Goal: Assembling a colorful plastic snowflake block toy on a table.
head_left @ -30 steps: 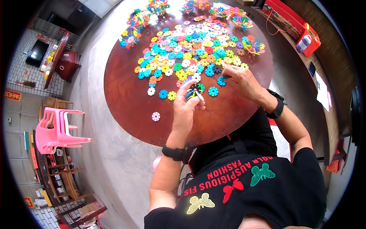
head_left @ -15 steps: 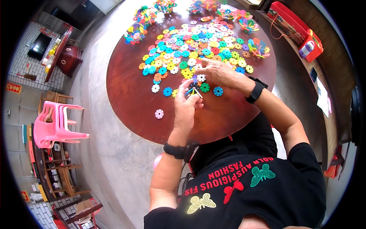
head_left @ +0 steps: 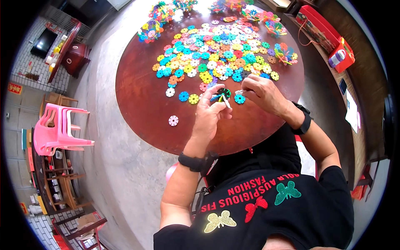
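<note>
My left hand (head_left: 208,111) is closed around a small cluster of interlocking plastic discs (head_left: 222,98), with blue, yellow-green, white and dark pieces showing between thumb and fingers. Just right of it, my right hand (head_left: 264,95) pinches a white notched disc (head_left: 239,92), partly hidden by the fingertips. Below that disc lies a blue disc (head_left: 239,99) on the table. Left of my left hand are a yellow disc (head_left: 193,98) and another blue disc (head_left: 183,96). A pink-white disc (head_left: 173,121) lies alone nearer the table's left side.
Many coloured discs (head_left: 212,56) spread over the far half of the round brown table (head_left: 141,100). Several assembled disc balls (head_left: 285,54) line its far rim. A pink plastic chair (head_left: 52,129) stands at left; a red box (head_left: 318,29) sits on a side counter at right.
My right hand has moved right and toward me from the disc pile, now with a white disc in its fingertips. My left hand has shifted slightly right, still holding the cluster.
</note>
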### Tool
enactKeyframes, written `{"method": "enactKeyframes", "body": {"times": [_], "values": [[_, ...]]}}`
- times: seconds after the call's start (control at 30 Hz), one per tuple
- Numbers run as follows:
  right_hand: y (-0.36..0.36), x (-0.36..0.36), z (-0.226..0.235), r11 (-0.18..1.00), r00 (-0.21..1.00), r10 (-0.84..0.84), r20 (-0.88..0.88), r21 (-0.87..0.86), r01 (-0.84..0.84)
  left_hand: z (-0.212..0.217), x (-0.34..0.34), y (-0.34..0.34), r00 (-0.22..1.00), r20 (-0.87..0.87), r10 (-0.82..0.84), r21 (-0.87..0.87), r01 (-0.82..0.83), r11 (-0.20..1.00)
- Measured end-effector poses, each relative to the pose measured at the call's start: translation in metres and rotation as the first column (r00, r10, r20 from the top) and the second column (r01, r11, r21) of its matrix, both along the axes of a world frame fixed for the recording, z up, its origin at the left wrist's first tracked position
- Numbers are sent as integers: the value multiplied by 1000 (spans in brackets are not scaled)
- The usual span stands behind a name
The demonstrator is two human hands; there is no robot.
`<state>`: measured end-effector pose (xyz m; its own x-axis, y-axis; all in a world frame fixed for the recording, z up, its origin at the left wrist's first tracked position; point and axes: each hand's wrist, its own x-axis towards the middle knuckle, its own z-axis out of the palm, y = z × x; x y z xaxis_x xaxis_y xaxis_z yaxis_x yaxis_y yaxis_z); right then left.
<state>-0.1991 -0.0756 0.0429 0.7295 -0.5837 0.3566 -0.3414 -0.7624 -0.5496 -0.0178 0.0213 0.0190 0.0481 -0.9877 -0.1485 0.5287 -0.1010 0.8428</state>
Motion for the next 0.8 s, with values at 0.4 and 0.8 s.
{"method": "enactKeyframes", "body": {"times": [0.4, 0.8], "values": [[-58, 23, -29, 955, 947, -226, -230, -244, 169, 1, 4, 0, 992, 69, 106, 103, -112, 988], [-75, 60, -38, 976, 984, -151, -96, -170, 133, 2, 0, 0, 995, 21, 102, 8, -102, 995]]}}
